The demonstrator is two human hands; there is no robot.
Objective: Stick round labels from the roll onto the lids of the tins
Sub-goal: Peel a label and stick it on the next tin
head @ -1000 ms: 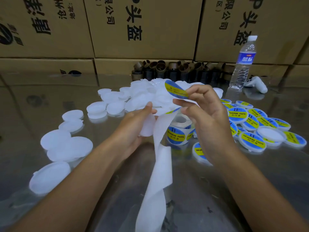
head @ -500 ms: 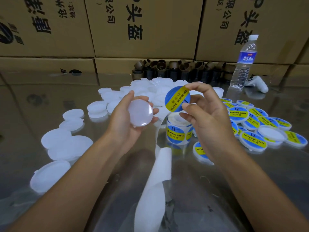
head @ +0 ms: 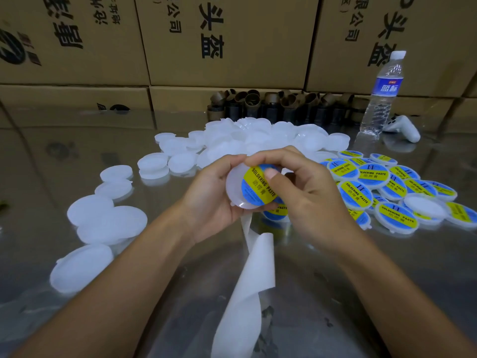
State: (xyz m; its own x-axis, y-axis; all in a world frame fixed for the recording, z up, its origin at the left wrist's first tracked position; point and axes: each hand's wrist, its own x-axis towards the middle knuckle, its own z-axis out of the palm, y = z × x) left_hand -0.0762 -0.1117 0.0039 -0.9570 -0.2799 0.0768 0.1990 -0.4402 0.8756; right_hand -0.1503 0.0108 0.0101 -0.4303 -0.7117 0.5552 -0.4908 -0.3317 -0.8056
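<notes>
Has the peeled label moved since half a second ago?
Yes: the label has dropped toward the roll, onto the lid held by the left hand.

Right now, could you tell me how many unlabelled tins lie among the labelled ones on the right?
1: a plain white tin sits in the labelled pile, towards its near right; others may be hidden underneath.

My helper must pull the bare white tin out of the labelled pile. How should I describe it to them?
Find the water bottle at the far right of the table. In front of it lies the pile of labelled tins; the bare tin sits near that pile's near right edge. Its top is plain white, while every neighbour shows a blue-and-yellow label.
</notes>
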